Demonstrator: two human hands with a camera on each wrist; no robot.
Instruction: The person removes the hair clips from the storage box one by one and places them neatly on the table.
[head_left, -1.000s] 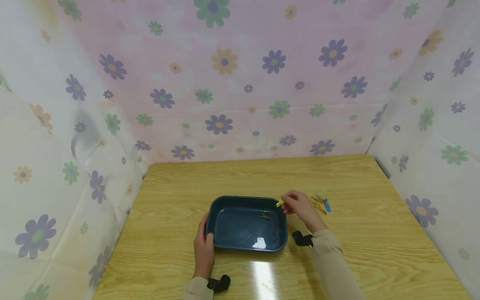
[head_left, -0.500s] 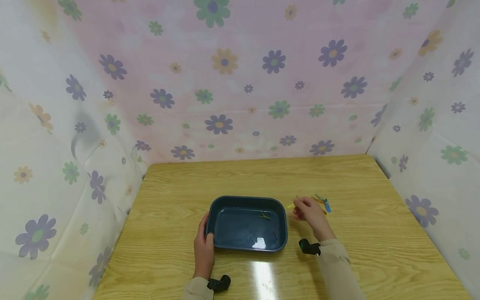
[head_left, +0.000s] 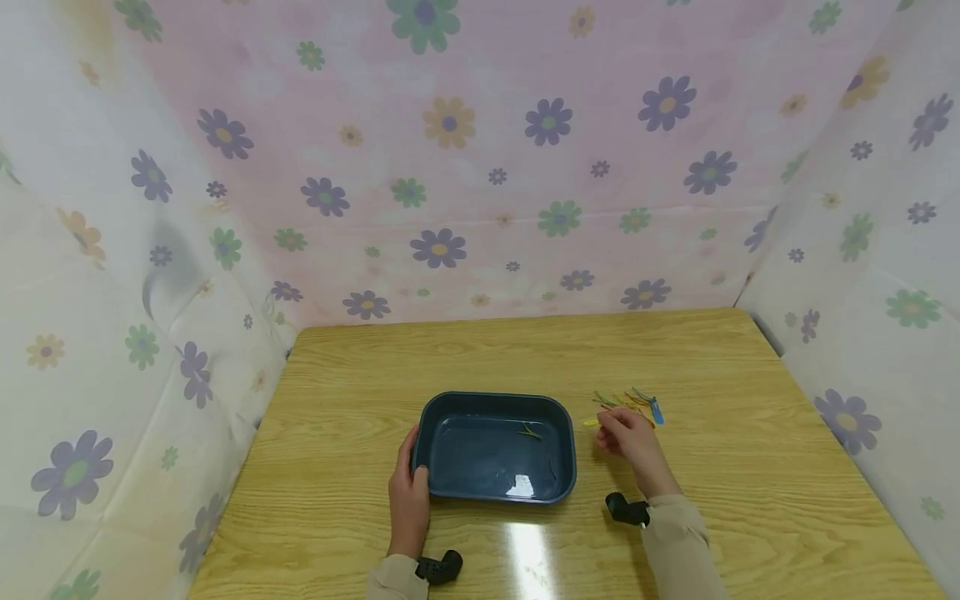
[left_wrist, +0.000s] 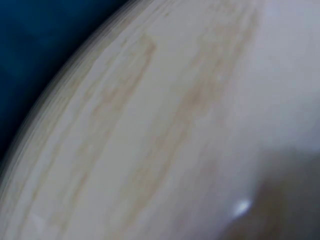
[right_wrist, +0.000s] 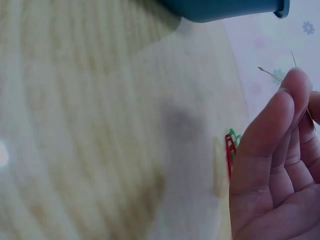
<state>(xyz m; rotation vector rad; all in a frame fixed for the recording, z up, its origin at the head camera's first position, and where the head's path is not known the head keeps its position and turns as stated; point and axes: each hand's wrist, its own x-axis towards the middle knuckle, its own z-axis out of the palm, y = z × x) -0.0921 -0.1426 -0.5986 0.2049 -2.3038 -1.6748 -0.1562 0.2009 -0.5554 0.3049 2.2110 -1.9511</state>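
Note:
A dark blue plastic basin (head_left: 495, 397) sits on the table. My left hand (head_left: 408, 500) grips its left side, thumb over the near-left rim. Inside lie a green hair clip (head_left: 529, 432) and a thin dark reddish one (head_left: 552, 468). To the right of the basin, my right hand (head_left: 628, 442) pinches a yellow hair clip (head_left: 591, 422) between thumb and fingertips. Its two thin prongs (right_wrist: 271, 73) stick out past the fingertips in the right wrist view. Just beyond that hand lies a small group of hair clips, including a blue one (head_left: 657, 410) and a red one (right_wrist: 230, 150).
The wood-grain table (head_left: 345, 400) stretches around the basin, backed by a flowered cloth (head_left: 480, 150) with more cloth at both sides. Each wrist wears a black camera, such as the right one (head_left: 626, 509). A bright reflection shows near the table's front.
My right hand has moved from over the basin's right rim rightward and toward me, still pinching the yellow clip. More clips on the table are uncovered. My left hand stays on the basin.

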